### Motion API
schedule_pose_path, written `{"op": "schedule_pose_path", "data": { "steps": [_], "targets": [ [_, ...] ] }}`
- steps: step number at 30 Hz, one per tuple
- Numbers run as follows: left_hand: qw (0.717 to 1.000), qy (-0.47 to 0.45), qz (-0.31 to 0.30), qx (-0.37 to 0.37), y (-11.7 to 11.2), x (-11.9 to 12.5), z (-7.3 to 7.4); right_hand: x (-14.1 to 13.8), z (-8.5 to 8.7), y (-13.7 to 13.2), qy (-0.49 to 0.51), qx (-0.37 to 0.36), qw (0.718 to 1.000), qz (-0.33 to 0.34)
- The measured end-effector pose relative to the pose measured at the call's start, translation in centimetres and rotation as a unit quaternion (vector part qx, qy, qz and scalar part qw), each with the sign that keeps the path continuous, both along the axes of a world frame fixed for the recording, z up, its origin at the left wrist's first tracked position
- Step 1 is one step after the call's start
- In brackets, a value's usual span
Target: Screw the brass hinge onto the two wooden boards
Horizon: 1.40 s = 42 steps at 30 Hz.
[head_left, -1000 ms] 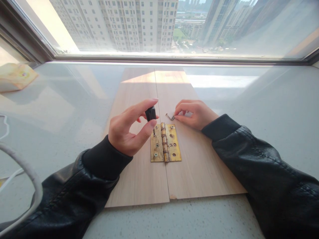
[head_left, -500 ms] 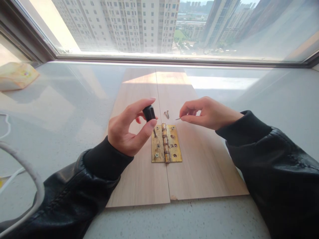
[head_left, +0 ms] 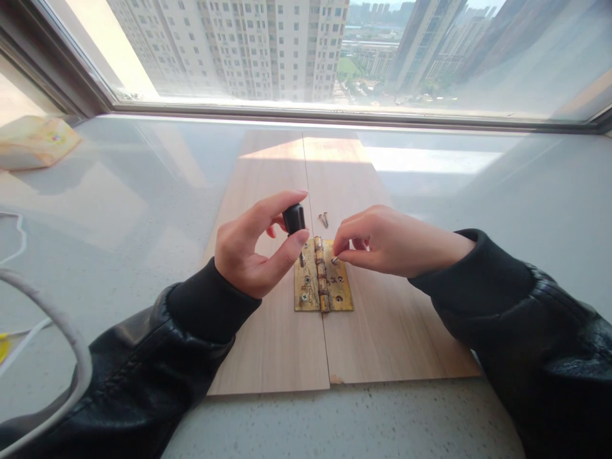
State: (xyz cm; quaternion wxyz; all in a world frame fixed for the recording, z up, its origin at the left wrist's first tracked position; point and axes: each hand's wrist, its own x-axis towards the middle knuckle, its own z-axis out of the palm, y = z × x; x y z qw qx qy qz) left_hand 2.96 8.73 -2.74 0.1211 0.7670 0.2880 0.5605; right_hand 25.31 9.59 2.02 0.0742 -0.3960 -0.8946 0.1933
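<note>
Two pale wooden boards [head_left: 268, 344] lie side by side on a grey sill, joined by a brass hinge [head_left: 323, 285]. My left hand [head_left: 248, 252] is closed round the black handle of a small screwdriver [head_left: 293, 218], its shaft pointing down at the hinge's left leaf. My right hand [head_left: 377, 241] pinches a small screw [head_left: 335, 259] and holds it at the upper part of the hinge's right leaf. Two loose screws [head_left: 324, 218] lie on the board just beyond the hinge.
A window runs along the far edge of the sill, with tall buildings outside. A yellowish packet [head_left: 33, 140] lies at the far left. A white cable [head_left: 57, 325] loops at the near left. Both arms wear black leather sleeves.
My right hand picked one screw from the small pile, lifted it, and has now brought it down and left onto the hinge's right leaf. My left hand has barely moved.
</note>
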Motion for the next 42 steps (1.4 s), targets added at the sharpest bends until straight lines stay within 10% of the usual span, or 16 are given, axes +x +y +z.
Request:
{"op": "schedule_pose_path", "data": {
  "steps": [42],
  "targets": [
    [1.0,0.001,0.001,-0.013,-0.2,0.1,0.3,-0.4,1.2,-0.6,0.022,-0.089,0.995,-0.046]
  ]
}}
